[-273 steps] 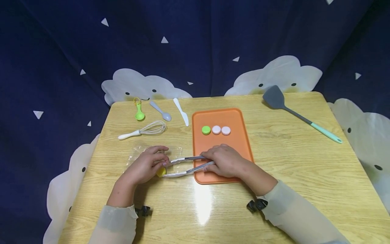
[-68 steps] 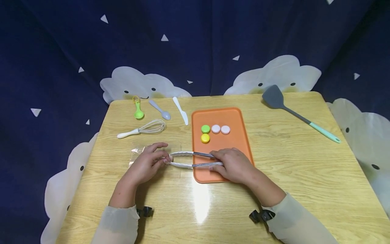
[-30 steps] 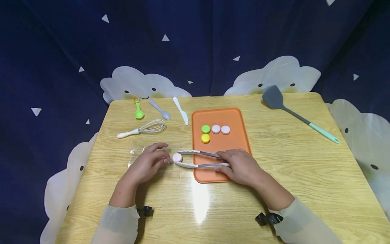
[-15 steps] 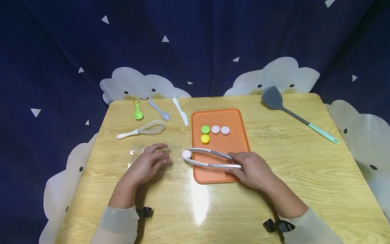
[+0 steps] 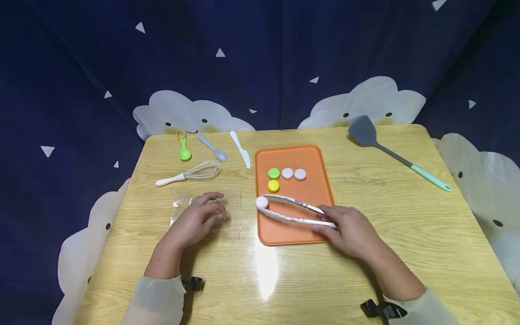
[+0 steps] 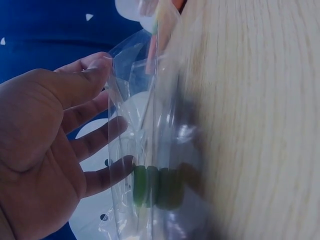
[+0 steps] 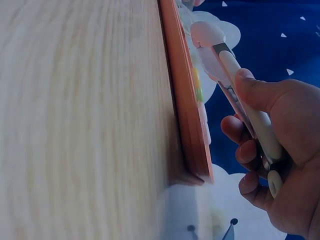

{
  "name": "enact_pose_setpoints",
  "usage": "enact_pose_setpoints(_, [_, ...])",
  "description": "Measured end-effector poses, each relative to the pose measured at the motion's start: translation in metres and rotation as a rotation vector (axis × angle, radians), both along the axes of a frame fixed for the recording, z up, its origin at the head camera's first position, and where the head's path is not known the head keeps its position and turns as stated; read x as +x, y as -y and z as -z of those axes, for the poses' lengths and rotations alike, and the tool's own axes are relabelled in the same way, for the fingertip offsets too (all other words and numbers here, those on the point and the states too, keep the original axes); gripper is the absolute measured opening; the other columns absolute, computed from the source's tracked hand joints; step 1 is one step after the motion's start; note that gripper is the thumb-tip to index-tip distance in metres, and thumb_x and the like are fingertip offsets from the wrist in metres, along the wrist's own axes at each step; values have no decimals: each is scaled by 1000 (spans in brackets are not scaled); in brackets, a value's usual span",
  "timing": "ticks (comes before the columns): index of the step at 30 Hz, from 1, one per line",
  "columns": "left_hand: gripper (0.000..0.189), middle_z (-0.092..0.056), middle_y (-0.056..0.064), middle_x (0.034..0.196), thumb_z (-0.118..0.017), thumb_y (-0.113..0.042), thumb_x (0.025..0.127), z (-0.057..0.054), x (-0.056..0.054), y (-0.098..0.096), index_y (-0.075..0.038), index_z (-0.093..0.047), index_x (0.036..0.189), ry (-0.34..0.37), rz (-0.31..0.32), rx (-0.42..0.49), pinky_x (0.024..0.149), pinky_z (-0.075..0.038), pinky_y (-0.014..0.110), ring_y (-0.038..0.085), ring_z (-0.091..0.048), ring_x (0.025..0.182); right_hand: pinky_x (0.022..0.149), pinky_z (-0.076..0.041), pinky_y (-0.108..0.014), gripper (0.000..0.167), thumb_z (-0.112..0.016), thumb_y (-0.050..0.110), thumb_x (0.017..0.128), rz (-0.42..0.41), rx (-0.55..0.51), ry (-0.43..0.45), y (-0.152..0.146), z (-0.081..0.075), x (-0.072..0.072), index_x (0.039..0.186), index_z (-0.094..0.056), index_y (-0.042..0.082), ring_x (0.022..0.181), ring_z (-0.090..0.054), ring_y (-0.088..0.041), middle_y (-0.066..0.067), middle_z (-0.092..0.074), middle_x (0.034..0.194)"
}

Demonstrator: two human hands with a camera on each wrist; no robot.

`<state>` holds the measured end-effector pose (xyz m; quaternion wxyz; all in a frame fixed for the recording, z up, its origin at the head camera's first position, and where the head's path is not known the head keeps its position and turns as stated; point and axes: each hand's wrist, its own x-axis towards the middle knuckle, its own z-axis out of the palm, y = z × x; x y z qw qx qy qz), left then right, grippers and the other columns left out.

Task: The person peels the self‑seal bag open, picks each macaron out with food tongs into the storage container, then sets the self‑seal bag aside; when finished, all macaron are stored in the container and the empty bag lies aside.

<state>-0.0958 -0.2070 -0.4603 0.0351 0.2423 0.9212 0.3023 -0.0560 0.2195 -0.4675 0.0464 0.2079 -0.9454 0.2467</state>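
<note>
My right hand (image 5: 351, 230) grips a pair of metal tongs (image 5: 300, 221) with pale tips. Between those tips a pale pink macaron (image 5: 262, 202) is held over the left rim of the orange tray (image 5: 296, 234); the right wrist view shows the macaron (image 7: 207, 34) raised above the tray's edge. On the tray lie a green macaron (image 5: 274, 174), a yellow one and two pale pink ones. The thumb of my left hand (image 5: 199, 221) pinches the edge of a clear plastic pack (image 6: 135, 65) against the fingers. Several green-looking macarons (image 6: 142, 185) show inside that pack.
Left of the tray lie a whisk (image 5: 174, 179), a green measuring spoon (image 5: 184, 154), a grey spoon (image 5: 220, 155) and a white knife (image 5: 243, 155). Far right is a turner (image 5: 392, 153) with a mint handle. A dark blue curtain (image 5: 276, 54) hangs behind the table.
The yellow macaron has come onto the tray. Lately the tongs drew the pale pink macaron away from the left hand, rightward to the tray's rim. The left hand stays put.
</note>
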Motion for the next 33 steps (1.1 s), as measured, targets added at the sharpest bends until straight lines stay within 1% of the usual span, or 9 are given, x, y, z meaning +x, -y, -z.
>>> enact_pose_setpoints(8, [5,-57,8,144,-73,-14,98,1,0,1,-19,-74,99,2,1,3,107,-45,56,37,-53,133,91,-55,-56,58,-81,41,90,57,-5,34,-15,-1,2,133,-69,5,109,-71,-36,-13,-74,120])
enact_pose_setpoints(16, [6,-57,8,144,-73,-14,98,0,0,2,-19,-74,99,0,1,2,106,-46,56,38,-54,133,88,-55,-58,59,-83,38,89,85,1,5,-28,1,1,132,-69,0,107,-71,-39,-17,-74,119])
enact_pose_setpoints(24, [3,-56,7,144,-73,-16,99,3,-2,3,-18,-75,99,6,-2,-6,105,-46,56,37,-54,132,88,-54,-61,60,-83,36,89,119,20,12,-37,-2,-2,134,-67,-1,109,-69,-43,-21,-73,120])
enact_pose_setpoints(33, [5,-57,8,143,-74,-15,97,2,-2,3,-19,-74,98,-9,5,-1,106,-45,56,37,-54,132,86,-55,-59,60,-82,35,91,132,29,8,-41,0,-6,135,-66,-1,107,-70,-42,-21,-73,119])
